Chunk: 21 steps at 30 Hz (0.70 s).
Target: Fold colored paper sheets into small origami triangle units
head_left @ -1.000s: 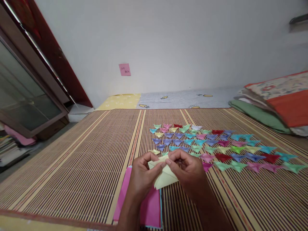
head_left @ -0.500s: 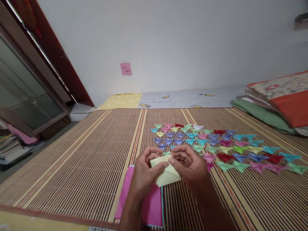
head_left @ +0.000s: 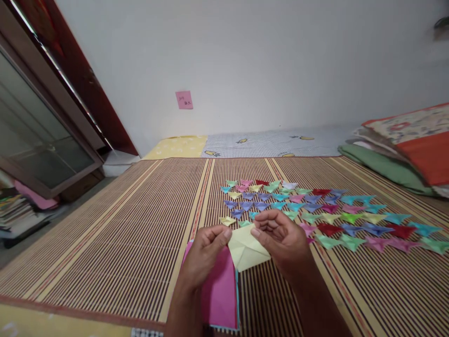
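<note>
A pale yellow folded paper (head_left: 247, 250) with crossing creases is held up in front of me. My right hand (head_left: 282, 243) pinches its upper right edge between thumb and fingers. At its upper left corner, my left hand (head_left: 206, 255) has thumb and forefinger pressed together on the edge. Beneath my left hand lies a stack of coloured paper (head_left: 220, 295) with a magenta sheet on top, partly hidden by the wrist. Just beyond the fingers rests a small pale yellow paper boat shape (head_left: 228, 220).
Rows of small folded paper shapes (head_left: 351, 217) in many colours spread across the striped mat (head_left: 122, 234), mostly to the right. Folded cloths (head_left: 396, 168) are piled at the far right. A pink note (head_left: 184, 100) sticks to the wall, and a glass-panelled cabinet door (head_left: 45, 145) stands left.
My left hand has slid left and down to the paper's corner, uncovering more of its folded face. The paper has shifted slightly right. The yellow shape behind has come into view.
</note>
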Motion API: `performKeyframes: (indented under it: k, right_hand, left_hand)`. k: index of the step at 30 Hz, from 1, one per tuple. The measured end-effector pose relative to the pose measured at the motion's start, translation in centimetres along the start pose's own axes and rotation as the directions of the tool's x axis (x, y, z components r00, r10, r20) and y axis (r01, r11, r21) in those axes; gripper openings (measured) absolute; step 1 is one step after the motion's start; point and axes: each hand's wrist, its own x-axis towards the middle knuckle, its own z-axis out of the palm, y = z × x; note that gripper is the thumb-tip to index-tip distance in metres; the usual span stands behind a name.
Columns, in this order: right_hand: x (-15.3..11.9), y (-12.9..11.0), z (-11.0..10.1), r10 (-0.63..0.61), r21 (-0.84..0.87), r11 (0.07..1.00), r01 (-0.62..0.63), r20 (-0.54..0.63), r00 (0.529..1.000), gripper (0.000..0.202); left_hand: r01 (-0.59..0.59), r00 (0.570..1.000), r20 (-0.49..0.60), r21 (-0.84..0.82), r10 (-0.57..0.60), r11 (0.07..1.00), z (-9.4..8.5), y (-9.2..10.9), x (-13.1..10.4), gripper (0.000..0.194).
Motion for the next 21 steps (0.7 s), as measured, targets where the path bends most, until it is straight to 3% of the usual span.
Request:
performKeyframes:
  k: [4,7,9,13,16,18,21]
  right_hand:
    - [0.0,-0.1,-0.2,0.019,-0.022,1.0,-0.018,0.04,0.999,0.021]
    - [-0.1,-0.2,0.2,0.055,-0.047,0.998,-0.049,0.149,0.987,0.018]
    - [-0.1,-0.2,0.4,0.06,-0.057,0.997,-0.05,0.191,0.98,0.018]
    - [0.0,-0.1,0.3,0.105,-0.07,0.993,-0.093,0.2,0.974,0.02]
    - [0.1,-0.2,0.0,0.174,-0.141,0.98,-0.137,0.3,0.938,0.017]
    - [0.1,-0.2,0.0,0.173,-0.198,0.974,-0.11,0.341,0.924,0.014]
    - [0.0,-0.2,0.3,0.124,-0.212,0.976,-0.056,0.323,0.938,0.015]
  left_hand:
    - [-0.017,0.994,-0.108,0.003,0.017,1.0,-0.5,0.7,-0.3,0.026]
    - [0.113,0.992,0.038,0.08,-0.116,0.99,0.5,0.9,-0.5,0.025]
    - [0.123,0.989,0.061,0.128,-0.131,0.984,1.3,0.8,-0.5,0.024]
    - [0.067,0.998,-0.02,0.127,-0.065,0.99,1.8,0.5,-0.3,0.03]
    - [0.017,0.994,-0.11,0.07,-0.01,0.997,1.4,0.4,-0.3,0.028]
    - [-0.014,0.991,-0.133,0.046,0.02,0.999,1.2,0.5,-0.3,0.025]
    - [-0.054,0.988,-0.14,0.045,0.06,0.997,1.2,0.6,-0.3,0.026]
